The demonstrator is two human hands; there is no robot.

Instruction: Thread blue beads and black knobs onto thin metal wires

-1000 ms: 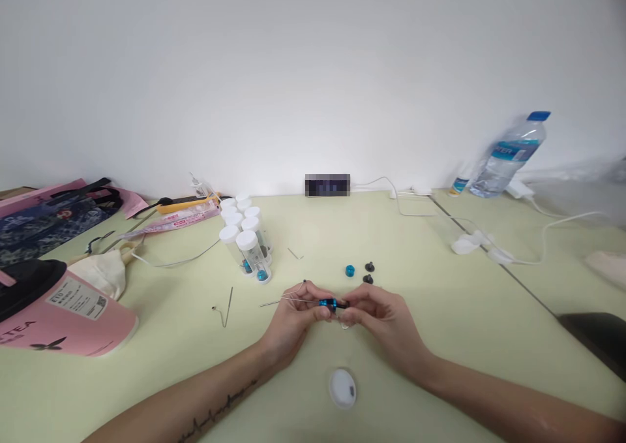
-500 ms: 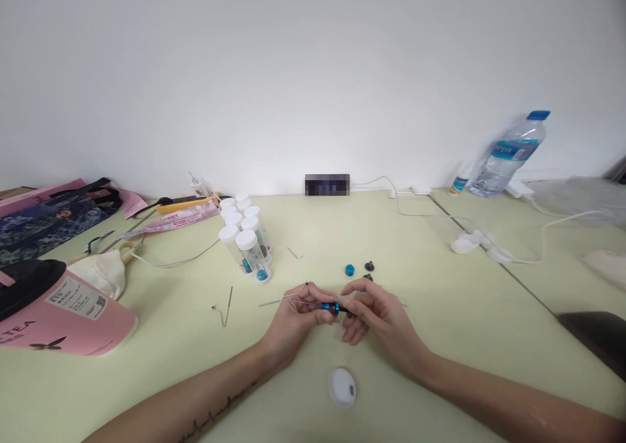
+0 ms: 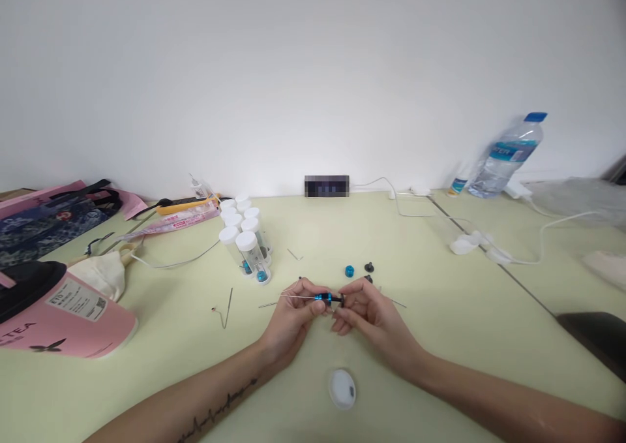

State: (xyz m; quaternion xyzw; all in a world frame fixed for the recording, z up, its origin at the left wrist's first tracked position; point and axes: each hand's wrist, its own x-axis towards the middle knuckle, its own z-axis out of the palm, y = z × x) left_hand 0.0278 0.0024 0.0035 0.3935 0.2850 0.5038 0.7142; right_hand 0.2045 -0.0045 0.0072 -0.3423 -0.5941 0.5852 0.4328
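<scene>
My left hand (image 3: 292,314) pinches a small blue metal cylinder (image 3: 323,297) between thumb and fingers. A thin metal wire (image 3: 297,297) runs out of the cylinder's left side. On the right, a black screw-like piece (image 3: 337,300) lines up with the blue cylinder, and the fingertips of my right hand (image 3: 375,314) are closed on its end. Whether the two pieces are joined is too small to tell. Just beyond my right hand lie a loose blue knob (image 3: 349,271) and a black flanged piece (image 3: 369,267). A second black piece is partly hidden by my fingers.
Several white-capped clear tubes (image 3: 252,250) stand at left centre. Nearer are a bent metal wire (image 3: 227,309) and a small white dish (image 3: 341,391). A pink cup (image 3: 92,316) stands far left; a water bottle (image 3: 511,152) and white cables (image 3: 542,241) are right.
The blue cylinder and black piece have shifted slightly up and left in my hands. My right index finger has come down onto the black end, beside the thumb.
</scene>
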